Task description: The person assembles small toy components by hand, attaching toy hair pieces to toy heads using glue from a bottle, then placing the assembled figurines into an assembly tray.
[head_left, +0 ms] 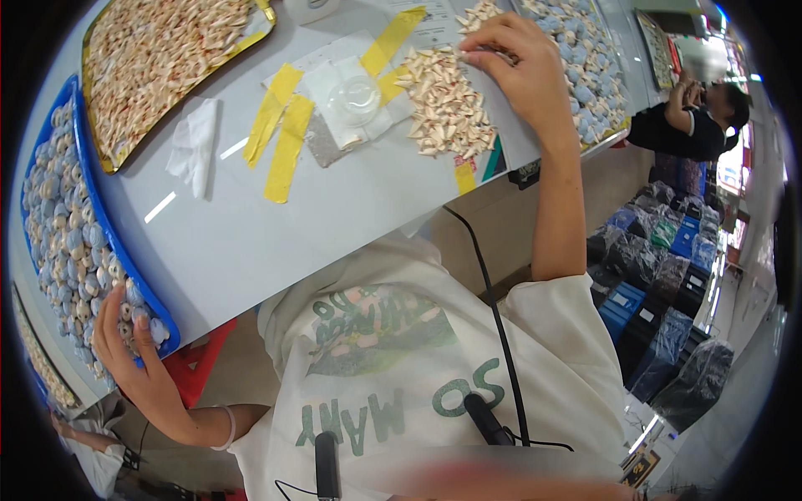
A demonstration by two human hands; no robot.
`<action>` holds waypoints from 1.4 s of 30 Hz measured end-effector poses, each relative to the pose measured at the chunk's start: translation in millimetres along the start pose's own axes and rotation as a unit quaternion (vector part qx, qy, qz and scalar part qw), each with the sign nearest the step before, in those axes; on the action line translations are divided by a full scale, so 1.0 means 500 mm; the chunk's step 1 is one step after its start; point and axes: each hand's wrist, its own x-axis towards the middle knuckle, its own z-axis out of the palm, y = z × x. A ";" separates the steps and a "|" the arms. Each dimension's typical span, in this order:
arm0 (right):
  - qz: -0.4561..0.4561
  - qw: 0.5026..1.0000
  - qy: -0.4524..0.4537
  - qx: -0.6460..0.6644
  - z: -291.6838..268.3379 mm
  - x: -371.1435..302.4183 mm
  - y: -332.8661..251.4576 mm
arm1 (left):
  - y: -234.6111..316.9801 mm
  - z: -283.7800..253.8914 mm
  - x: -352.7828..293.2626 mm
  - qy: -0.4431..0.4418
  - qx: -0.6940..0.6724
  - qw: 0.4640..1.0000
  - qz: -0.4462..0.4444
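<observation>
My left hand [138, 363] is at the near end of a blue tray [125, 259], its fingers apart and touching the round blue-and-cream pieces [71, 242] heaped there. Over on the right, my right hand [522, 67] has thumb and fingertips pinched together at the edge of a pile of small pointed cream pieces [449, 104]. What sits in that pinch is too small to make out. Between the hands, a clear round shallow dish [353, 100] rests on a white pad, with strips of yellow tape [288, 150] beside it.
A yellow-rimmed tray [125, 154] full of pointed cream pieces lies at the far left. A crumpled white cloth or glove [194, 146] lies near it. More blue-and-cream pieces [585, 71] spread beyond my right hand. A black cable [484, 275] hangs past the table edge; another person [697, 117] is at right.
</observation>
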 end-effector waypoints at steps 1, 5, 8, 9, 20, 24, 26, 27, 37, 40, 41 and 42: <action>-0.073 0.996 -0.032 -0.042 0.005 -0.002 0.036 | -0.011 0.007 -0.016 0.029 -0.030 0.999 -0.016; -0.080 0.996 -0.022 -0.038 0.014 0.012 0.012 | -0.020 0.012 -0.013 0.042 -0.041 0.997 -0.046; 0.019 0.999 0.036 -0.014 -0.014 -0.017 -0.012 | 0.002 0.001 0.020 0.031 -0.040 0.997 -0.066; 0.054 0.996 0.061 0.044 -0.017 -0.037 -0.002 | 0.008 0.012 0.029 0.033 -0.028 0.996 -0.075; 0.108 0.955 0.114 0.250 -0.041 -0.091 -0.013 | -0.042 -0.016 -0.008 0.017 -0.157 0.975 -0.157; 0.063 0.952 0.104 0.281 -0.038 -0.095 -0.001 | -0.060 -0.013 -0.016 0.014 -0.221 0.968 -0.122; 0.037 0.949 0.075 0.304 -0.037 -0.088 0.002 | -0.059 -0.009 -0.014 0.019 -0.219 0.971 -0.094; 0.037 0.950 0.075 0.302 -0.035 -0.085 -0.002 | -0.059 -0.010 -0.014 0.018 -0.221 0.971 -0.093; 0.091 0.940 0.085 0.318 -0.006 -0.059 -0.071 | -0.089 -0.011 -0.034 0.016 -0.232 0.962 -0.141; 0.074 0.954 0.067 0.283 0.002 -0.033 -0.090 | -0.104 0.005 -0.044 0.044 -0.209 0.956 -0.199; 0.024 0.964 0.031 0.264 0.004 -0.021 -0.091 | -0.103 0.006 -0.040 0.103 -0.192 0.963 -0.158; -0.025 0.969 -0.006 0.246 0.004 -0.014 -0.097 | -0.101 0.006 -0.037 0.163 -0.176 0.964 -0.116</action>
